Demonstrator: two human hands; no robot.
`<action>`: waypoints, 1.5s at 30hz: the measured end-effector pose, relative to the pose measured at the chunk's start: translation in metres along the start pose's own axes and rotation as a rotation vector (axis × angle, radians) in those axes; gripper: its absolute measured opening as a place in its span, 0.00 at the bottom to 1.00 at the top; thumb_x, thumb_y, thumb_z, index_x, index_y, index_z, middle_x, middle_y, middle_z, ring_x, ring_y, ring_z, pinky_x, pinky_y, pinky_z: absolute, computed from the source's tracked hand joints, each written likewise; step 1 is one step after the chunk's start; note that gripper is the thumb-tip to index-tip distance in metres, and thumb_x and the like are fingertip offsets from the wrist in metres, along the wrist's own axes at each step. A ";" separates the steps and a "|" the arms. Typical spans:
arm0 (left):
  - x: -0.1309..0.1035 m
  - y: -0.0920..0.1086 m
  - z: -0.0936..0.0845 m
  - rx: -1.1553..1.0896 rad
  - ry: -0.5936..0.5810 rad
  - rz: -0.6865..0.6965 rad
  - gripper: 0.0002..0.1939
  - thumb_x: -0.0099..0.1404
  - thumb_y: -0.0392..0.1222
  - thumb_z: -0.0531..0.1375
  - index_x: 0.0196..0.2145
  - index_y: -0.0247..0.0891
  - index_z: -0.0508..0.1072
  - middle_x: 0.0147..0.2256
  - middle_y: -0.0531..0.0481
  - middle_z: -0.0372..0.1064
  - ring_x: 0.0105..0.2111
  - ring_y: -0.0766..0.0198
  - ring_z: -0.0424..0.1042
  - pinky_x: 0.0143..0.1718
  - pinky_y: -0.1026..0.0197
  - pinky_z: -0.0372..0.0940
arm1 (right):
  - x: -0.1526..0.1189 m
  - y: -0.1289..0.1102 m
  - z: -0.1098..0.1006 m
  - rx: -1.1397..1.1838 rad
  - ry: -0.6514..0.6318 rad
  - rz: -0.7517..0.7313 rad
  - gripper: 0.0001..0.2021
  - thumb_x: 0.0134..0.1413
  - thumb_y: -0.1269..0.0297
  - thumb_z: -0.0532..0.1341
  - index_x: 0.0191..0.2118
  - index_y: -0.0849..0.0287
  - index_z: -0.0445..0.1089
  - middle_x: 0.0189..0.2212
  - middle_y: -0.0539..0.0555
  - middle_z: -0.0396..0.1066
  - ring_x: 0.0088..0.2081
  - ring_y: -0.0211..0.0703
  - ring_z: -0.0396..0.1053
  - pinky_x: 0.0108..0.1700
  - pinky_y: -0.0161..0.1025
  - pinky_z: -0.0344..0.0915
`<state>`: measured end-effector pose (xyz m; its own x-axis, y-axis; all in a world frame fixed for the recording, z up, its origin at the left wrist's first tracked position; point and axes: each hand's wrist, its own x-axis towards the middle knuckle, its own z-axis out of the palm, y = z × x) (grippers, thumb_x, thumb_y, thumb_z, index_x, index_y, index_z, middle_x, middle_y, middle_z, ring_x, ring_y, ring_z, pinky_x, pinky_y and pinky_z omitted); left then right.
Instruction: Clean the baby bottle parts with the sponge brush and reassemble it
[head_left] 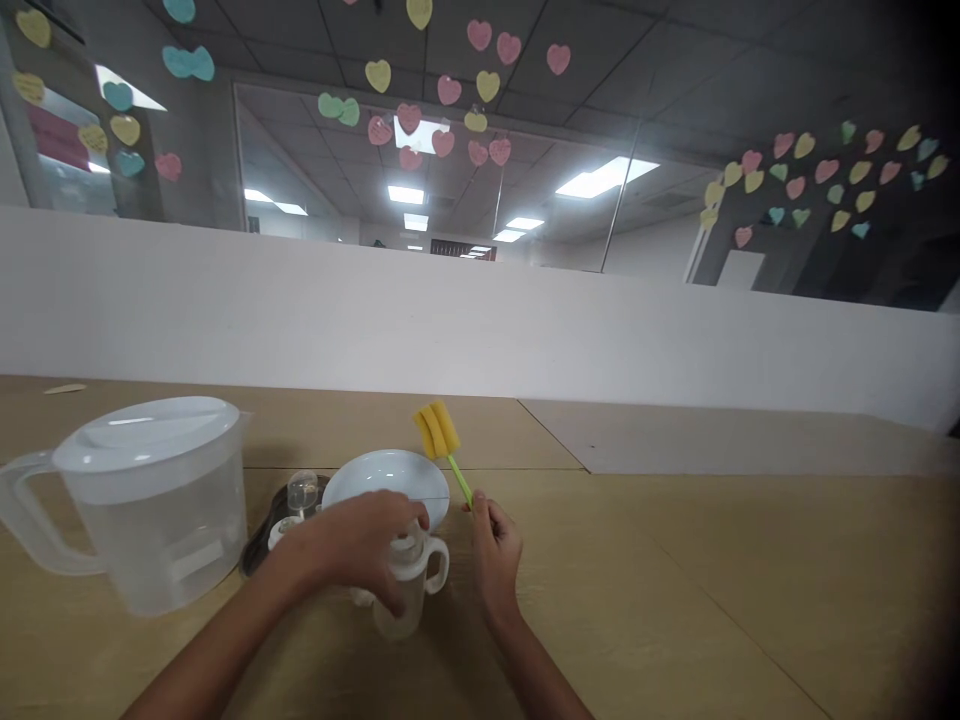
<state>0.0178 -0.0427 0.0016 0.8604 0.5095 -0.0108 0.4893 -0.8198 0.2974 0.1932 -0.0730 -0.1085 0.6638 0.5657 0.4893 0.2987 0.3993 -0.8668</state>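
My left hand [375, 545] is wrapped round a clear baby bottle [401, 600] with white side handles, gripping it near the top. The bottle is upright, and part of it is hidden behind my fingers. A bottle brush [437, 430] with a yellow sponge head points up and to the left from my right hand [495, 550], which is closed round its green handle. Behind the bottle sits a white bowl [386, 470], partly covered by my left hand. To the left, a clear dome cap [303, 492] and a white bottle part [283, 530] rest on a dark tray [259, 540].
A large lidded plastic pitcher [161, 520] with liquid in it stands at the left. The wooden table [675, 580] runs back to a low white wall [450, 320]. Above it is glass with heart-shaped notes. A thin flat piece [65, 388] lies at the far left.
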 end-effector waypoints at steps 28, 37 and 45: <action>0.062 -0.030 0.028 0.716 0.568 0.192 0.08 0.60 0.29 0.53 0.36 0.37 0.69 0.35 0.47 0.65 0.38 0.57 0.62 0.39 0.54 0.55 | -0.010 0.026 0.004 -0.806 -0.106 -0.861 0.24 0.66 0.55 0.44 0.25 0.61 0.67 0.12 0.49 0.64 0.13 0.33 0.61 0.19 0.33 0.44; 0.052 -0.091 -0.002 0.679 0.939 -0.055 0.19 0.60 0.27 0.50 0.42 0.44 0.71 0.45 0.44 0.66 0.44 0.52 0.61 0.44 0.48 0.54 | -0.011 0.023 0.004 -0.698 -0.162 -0.601 0.24 0.65 0.52 0.44 0.25 0.60 0.66 0.12 0.47 0.61 0.13 0.33 0.57 0.19 0.32 0.45; 0.045 -0.092 0.001 0.427 0.797 -0.159 0.15 0.56 0.34 0.57 0.43 0.43 0.71 0.43 0.44 0.67 0.42 0.52 0.63 0.42 0.51 0.58 | 0.014 0.036 -0.012 -0.776 -0.012 -0.120 0.23 0.62 0.52 0.45 0.25 0.60 0.67 0.17 0.51 0.66 0.20 0.40 0.63 0.21 0.33 0.48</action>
<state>0.0119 0.0551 -0.0272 0.5028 0.5238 0.6877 0.7410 -0.6708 -0.0310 0.2209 -0.0596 -0.1339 0.5907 0.5600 0.5809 0.7644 -0.1576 -0.6252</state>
